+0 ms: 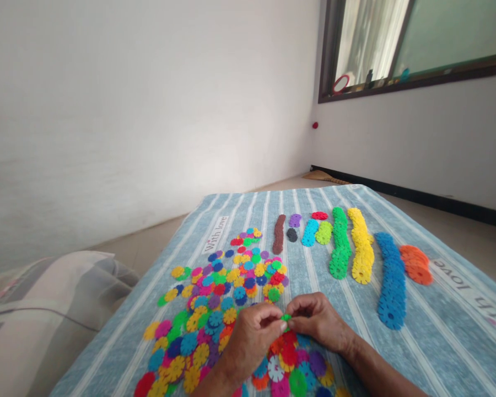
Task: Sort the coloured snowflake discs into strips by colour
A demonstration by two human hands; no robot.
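Both hands meet over the near middle of the striped blue cloth, above loose notched discs. My left hand [251, 343] pinches one side of a small green piece [286, 317]. On its other side, the thumb and fingers of my right hand [316, 321] are closed on the same piece. Whether it is one disc or more is too small to tell. Mixed coloured discs [200, 354] lie scattered under and left of the hands. Overlapping discs form a green row [339, 242], a yellow row [361, 245] and a blue row [391, 281] beyond my right hand.
Further discs lie grouped by colour: brown [279, 234], light blue [310, 232], lime [324, 232], orange [416, 264]. A cloth-covered object [53, 320] with a thin cable stands at the left. White walls and a window [446, 41] are behind.
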